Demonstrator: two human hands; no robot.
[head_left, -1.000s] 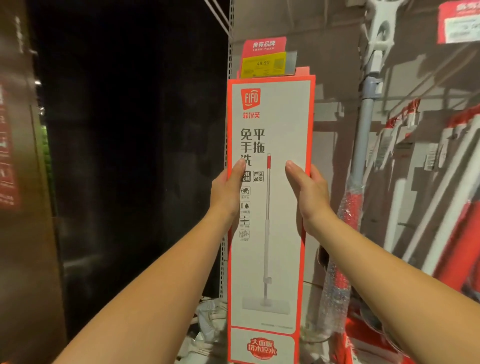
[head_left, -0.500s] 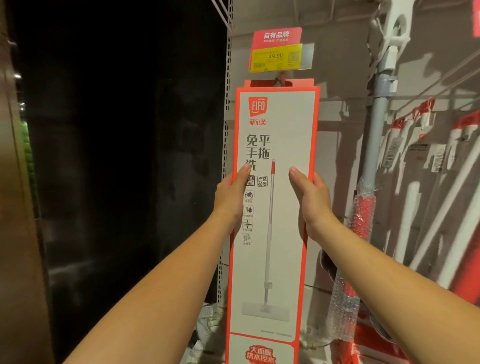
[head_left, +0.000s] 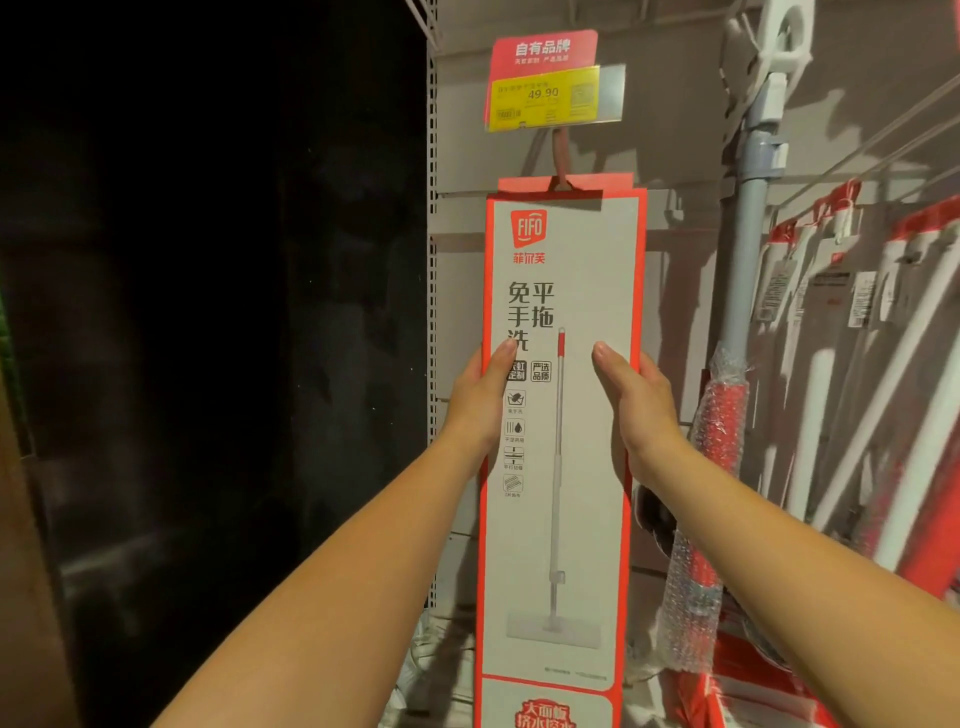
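A tall, narrow mop box (head_left: 576, 291), white with a red border and a pictured flat mop, stands upright in front of a store display wall. My left hand (head_left: 480, 397) grips its left edge at mid-height, thumb on the front. My right hand (head_left: 641, 397) grips its right edge at the same height, thumb on the front. The fingers of both hands are hidden behind the box. The box's red top flap sits at a hook (head_left: 561, 156) that hangs under a yellow price tag (head_left: 545, 98).
A grey-handled mop (head_left: 748, 249) with a bubble-wrapped red section hangs right of the box. Several white and red mop poles (head_left: 883, 374) lean further right. A perforated shelf upright (head_left: 432, 312) runs along the box's left. Beyond it lies a dark space.
The box and both hands sit lower relative to the price tag than before. The hook between tag and box top now shows. Both grips are unchanged.
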